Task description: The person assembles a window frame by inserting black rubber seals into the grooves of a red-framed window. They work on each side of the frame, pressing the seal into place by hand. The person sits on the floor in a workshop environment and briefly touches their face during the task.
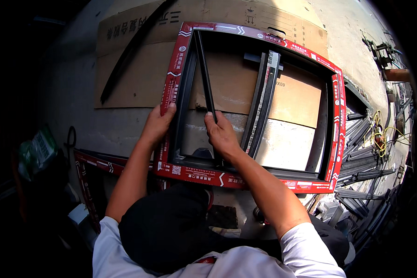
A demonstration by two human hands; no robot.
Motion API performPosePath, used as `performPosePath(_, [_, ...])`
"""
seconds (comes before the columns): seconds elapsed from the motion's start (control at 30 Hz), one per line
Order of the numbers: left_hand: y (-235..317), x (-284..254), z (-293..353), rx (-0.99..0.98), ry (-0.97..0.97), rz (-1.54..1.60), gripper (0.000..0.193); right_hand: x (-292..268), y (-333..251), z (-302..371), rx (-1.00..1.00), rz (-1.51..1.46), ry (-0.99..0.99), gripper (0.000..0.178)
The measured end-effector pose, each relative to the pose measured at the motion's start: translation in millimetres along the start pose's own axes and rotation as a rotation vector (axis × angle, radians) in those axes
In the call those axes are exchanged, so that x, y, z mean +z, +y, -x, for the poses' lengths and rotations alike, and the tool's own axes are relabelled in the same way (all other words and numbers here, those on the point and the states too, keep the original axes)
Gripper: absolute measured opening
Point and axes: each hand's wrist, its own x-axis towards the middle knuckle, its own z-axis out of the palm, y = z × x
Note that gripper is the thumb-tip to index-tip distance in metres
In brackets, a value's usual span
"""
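A rectangular window frame (172,76) with dark profiles, covered in red printed protective film, lies in front of me with its near edge by my knees. My left hand (157,124) is closed round its left side, thumb on top. Inside the opening, my right hand (223,135) grips a thin, straight black strip (203,69). The strip slants from the frame's far left corner toward the near edge; its lower end is partly hidden by my hand. Right of that hand, a dark mullion bar (264,99) with a pale, worn face crosses the frame.
Flattened cardboard (125,81) lies under the frame's far part, with a long curved black strip (129,51) on it. Dark profile offcuts (363,160) and a yellow cord (380,136) are heaped at right. Another red-filmed frame (97,161) and a green-and-clear plastic bag (38,153) are at left.
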Motion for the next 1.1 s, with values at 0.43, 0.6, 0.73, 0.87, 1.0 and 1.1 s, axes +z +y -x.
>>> performPosePath(0.43, [-5, -1, -1, -0.012, -0.079, 0.139, 0.052, 62, 6, -15, -0.119, -0.001, -0.001, 0.041])
performPosePath(0.6, [-3, -3, 0, 0.007, -0.108, 0.183, 0.051, 80, 5, -27, -0.193, 0.04, -0.046, 0.047])
performPosePath(0.73, [-10, -6, -5, 0.031, -0.134, 0.199, 0.055, 86, 2, -28, -0.2, 0.049, -0.087, 0.05])
performPosePath(0.87, [-1, -5, -12, 0.093, -0.118, 0.119, 0.059, 86, 2, -31, -0.191, 0.073, -0.113, 0.052])
performPosePath(1.0, [13, -4, -21, 0.179, -0.185, 0.021, 0.058, 88, 4, -33, -0.246, 0.082, -0.112, 0.057])
performPosePath(1.1, [12, 1, -35, 0.293, -0.112, -0.119, 0.05, 87, 2, -32, -0.173, 0.118, -0.144, 0.066])
